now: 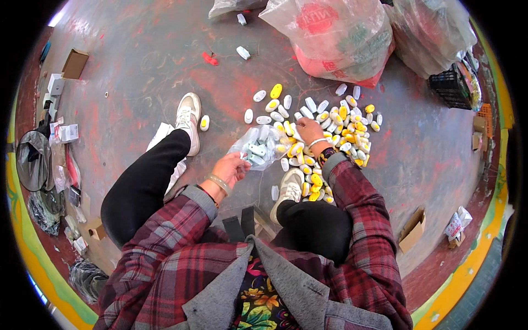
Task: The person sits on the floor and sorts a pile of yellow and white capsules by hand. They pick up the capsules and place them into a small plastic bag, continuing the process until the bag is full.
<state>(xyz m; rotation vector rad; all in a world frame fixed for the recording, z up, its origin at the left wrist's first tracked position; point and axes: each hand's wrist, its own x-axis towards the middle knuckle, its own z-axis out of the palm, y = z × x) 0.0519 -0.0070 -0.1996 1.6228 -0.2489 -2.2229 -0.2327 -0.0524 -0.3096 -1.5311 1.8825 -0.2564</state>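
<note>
Clear bag (257, 146): pinched open by left hand (231, 168), just left of pile of white and yellow capsules (324, 132). Right hand (309, 131) on pile, grip unclear. Big sacks (335, 33) beyond; shoe (188, 118) left.

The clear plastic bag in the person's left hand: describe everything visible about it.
The clear plastic bag is thin, crinkled, see-through film, partly filled with small oval white and pale blue pieces. The left hand grips its lower left edge, holding it just above the painted floor between the two shoes. Its upper right side reaches the pile of white and yellow oval pieces, where the right hand rests close to its edge. Whether its mouth is open cannot be told.
</note>
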